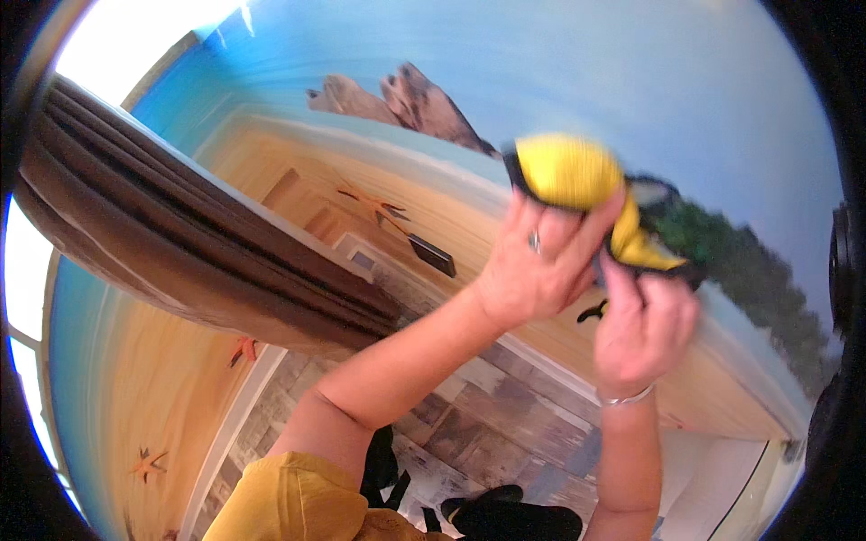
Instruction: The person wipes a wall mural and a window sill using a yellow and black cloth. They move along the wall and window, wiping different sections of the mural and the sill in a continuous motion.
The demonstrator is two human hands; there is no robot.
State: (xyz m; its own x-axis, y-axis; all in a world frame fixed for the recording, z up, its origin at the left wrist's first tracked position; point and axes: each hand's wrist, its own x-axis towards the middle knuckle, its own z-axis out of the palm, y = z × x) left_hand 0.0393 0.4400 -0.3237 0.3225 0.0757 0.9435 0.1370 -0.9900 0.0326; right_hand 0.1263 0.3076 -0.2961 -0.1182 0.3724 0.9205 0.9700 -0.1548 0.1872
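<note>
Raised in front of me is a yellow fabric item with black edging, a rounded domed part and a narrower twisted end. Motion blur keeps me from telling exactly what it is. My left hand, with a ring on one finger, grips the lower edge of the dome. On the narrower end, my right hand pinches the black border; a silver bracelet circles that wrist. Between the two hands a short black loop shows below the item. Grey and black material appears behind it.
A beach mural covers the wall ahead. Brown curtains hang at left beside a bright window. A dark rectangular object is against the wall. Below me are a patchwork-patterned floor and dark footwear.
</note>
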